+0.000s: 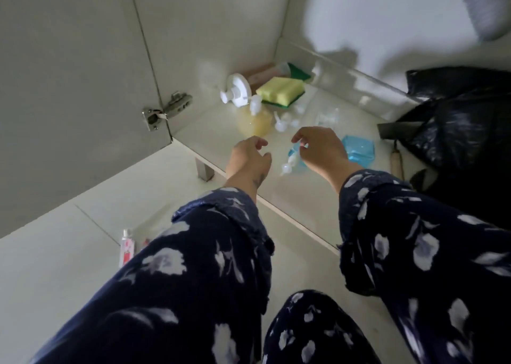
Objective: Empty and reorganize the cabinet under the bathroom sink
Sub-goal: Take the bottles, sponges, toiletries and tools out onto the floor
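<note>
A person reaches into the cabinet (pixel 293 198), left hand (pixel 250 156) loosely curled and empty, right hand (pixel 318 148) pinching a small blue pump bottle (pixel 294 156), apparently lifting it from the shelf; sponges (pixel 279 90) sit behind.

A home bathroom: an open white cabinet (pixel 276 187) at frame centre holds pump soap bottles (pixel 254 120) and sponges (pixel 279 90), with pale floor tiles (pixel 55 267) at lower left.
</note>
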Demonstrator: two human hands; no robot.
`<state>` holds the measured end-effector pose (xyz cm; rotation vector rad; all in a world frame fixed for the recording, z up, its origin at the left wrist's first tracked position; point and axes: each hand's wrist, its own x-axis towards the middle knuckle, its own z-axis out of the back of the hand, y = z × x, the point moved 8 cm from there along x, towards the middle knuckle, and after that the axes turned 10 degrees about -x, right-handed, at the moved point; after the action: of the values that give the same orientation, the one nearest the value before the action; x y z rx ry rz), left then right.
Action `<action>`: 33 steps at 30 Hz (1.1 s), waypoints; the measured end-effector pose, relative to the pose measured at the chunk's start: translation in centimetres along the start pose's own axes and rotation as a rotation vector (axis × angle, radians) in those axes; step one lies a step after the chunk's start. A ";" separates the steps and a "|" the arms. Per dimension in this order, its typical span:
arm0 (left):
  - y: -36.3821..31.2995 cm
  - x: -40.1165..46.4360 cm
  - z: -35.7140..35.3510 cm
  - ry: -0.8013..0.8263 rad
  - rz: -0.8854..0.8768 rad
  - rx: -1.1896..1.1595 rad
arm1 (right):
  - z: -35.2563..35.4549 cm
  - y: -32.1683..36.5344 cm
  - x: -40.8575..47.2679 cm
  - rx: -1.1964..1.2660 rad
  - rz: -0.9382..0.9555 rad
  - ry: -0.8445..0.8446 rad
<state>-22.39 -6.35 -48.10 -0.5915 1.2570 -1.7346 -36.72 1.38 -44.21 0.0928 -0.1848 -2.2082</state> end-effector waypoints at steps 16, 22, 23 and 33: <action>-0.4 3.1 -11.5 -0.066 -0.153 0.252 | -2.6 -13.2 2.6 -0.272 -0.068 -0.032; -1.0 2.7 -11.1 -0.054 -0.092 0.211 | -2.4 -12.9 2.4 -0.251 -0.063 -0.040; -1.1 2.6 -10.6 -0.059 -0.077 0.192 | -2.2 -12.7 2.3 -0.244 -0.060 -0.034; -1.1 1.4 1.4 -0.221 0.041 0.105 | -0.1 -3.9 1.6 -0.112 0.006 -0.029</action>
<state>-22.39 -8.17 -46.76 -0.6706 1.0111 -1.6411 -40.71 2.41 -44.95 -0.0020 -0.0772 -2.2102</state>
